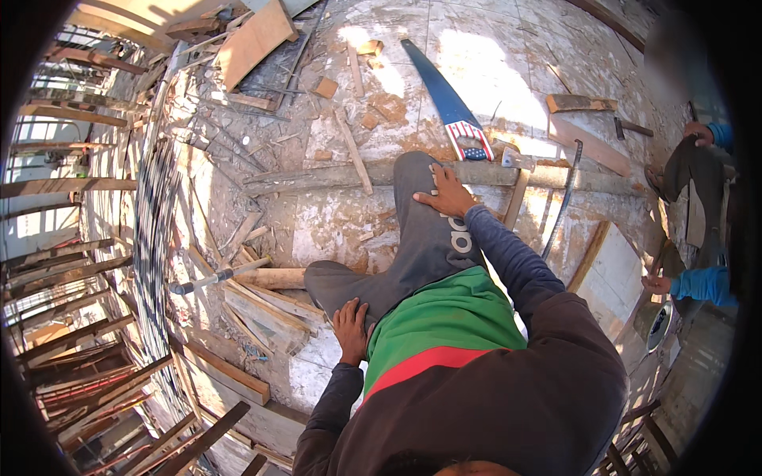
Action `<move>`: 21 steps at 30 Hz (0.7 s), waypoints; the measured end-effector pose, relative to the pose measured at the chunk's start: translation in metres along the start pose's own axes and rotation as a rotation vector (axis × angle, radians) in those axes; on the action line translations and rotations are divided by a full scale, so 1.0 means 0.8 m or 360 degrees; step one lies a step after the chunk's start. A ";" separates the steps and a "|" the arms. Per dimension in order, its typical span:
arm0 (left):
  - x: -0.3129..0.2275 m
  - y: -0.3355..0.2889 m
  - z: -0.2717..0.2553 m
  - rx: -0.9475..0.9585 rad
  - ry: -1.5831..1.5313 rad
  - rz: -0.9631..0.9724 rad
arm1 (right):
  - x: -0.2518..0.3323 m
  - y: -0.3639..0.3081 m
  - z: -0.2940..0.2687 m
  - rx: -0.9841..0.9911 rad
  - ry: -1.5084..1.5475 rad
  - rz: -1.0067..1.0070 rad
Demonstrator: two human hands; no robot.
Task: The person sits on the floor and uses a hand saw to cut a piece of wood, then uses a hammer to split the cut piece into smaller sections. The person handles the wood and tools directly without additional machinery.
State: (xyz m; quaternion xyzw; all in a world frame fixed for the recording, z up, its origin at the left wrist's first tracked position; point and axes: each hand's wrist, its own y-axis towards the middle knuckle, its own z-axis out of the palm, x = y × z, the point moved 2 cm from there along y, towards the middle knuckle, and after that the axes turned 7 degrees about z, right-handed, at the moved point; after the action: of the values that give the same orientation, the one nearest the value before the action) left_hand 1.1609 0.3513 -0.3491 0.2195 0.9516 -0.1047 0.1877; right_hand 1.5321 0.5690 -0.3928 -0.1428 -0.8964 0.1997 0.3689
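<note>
My right hand (pixel 446 194) lies with spread fingers on my right knee, over the dark grey trousers (pixel 432 230). Lower down, my left hand (pixel 350 330) rests flat on my left thigh, its fingers a little apart. Neither holds a tool. Just beyond the right knee is a handsaw (pixel 444 99) with a blue blade and a red, white and blue handle. To the right of that knee lies a tool with a metal head (pixel 517 159) and wooden handle. A hammer (pixel 210 280) lies to the left of my left knee, near wood offcuts (pixel 266 317).
A long timber (pixel 333 178) crosses the floor beyond my knees. A curved metal bar (pixel 564 198) and another hammer (pixel 633 127) lie to the right. A bundle of steel rods (pixel 155 238) runs along the left. A person in blue sleeves (pixel 702 285) is at the right edge.
</note>
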 end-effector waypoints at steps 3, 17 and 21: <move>-0.001 -0.005 -0.006 -0.0045 -0.0009 -0.0043 | 0.034 0.012 0.007 -0.0304 -0.0391 -0.0401; -0.008 0.002 -0.007 -0.0110 -0.0034 -0.0133 | 0.123 0.133 0.168 0.0677 -0.0997 -0.0317; -0.005 0.001 -0.005 -0.0138 -0.0041 -0.0135 | 0.108 0.146 0.178 0.0408 -0.0615 -0.0443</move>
State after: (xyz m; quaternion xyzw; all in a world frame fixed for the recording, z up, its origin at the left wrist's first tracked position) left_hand 1.1637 0.3513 -0.3439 0.1693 0.9612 -0.0741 0.2048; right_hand 1.3832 0.6704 -0.4868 0.0706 -0.9286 0.2826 0.2300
